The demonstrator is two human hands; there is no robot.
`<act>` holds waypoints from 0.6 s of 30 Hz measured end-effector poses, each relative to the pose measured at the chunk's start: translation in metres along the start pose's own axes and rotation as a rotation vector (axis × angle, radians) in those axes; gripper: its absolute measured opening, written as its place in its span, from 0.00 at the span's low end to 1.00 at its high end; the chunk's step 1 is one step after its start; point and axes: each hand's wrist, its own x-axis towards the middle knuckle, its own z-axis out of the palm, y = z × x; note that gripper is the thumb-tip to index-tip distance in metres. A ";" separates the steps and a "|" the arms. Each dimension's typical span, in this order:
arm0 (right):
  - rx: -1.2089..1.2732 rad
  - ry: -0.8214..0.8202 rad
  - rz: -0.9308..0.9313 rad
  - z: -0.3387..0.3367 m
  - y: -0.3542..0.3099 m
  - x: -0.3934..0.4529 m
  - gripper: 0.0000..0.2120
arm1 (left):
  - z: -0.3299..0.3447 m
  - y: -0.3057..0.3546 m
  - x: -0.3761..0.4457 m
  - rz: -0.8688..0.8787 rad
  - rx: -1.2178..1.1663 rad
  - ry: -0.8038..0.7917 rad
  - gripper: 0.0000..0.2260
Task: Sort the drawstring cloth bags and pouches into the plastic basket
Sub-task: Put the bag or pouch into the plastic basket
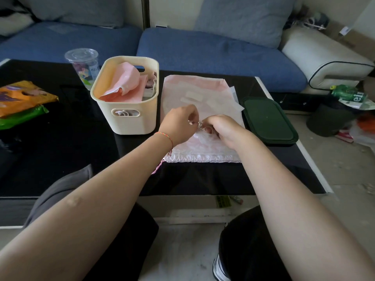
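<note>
The pale pink pouch (205, 147) lay flat on the black table (60, 149) just right of the cream basket (123, 118), its gathered drawstring edge toward the person and its long side running left to right. Both hands met over its middle. The left hand (178, 126) pinched a small bit of white cord or fabric between thumb and fingertips; the right hand (223, 129) was curled, fingers pressed into the cloth. The left hand sat nearer the basket, so the lift would likely go leftward.
</note>
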 end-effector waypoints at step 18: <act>0.023 0.007 -0.055 -0.004 0.002 -0.006 0.09 | -0.007 0.008 0.000 -0.269 -0.251 -0.154 0.09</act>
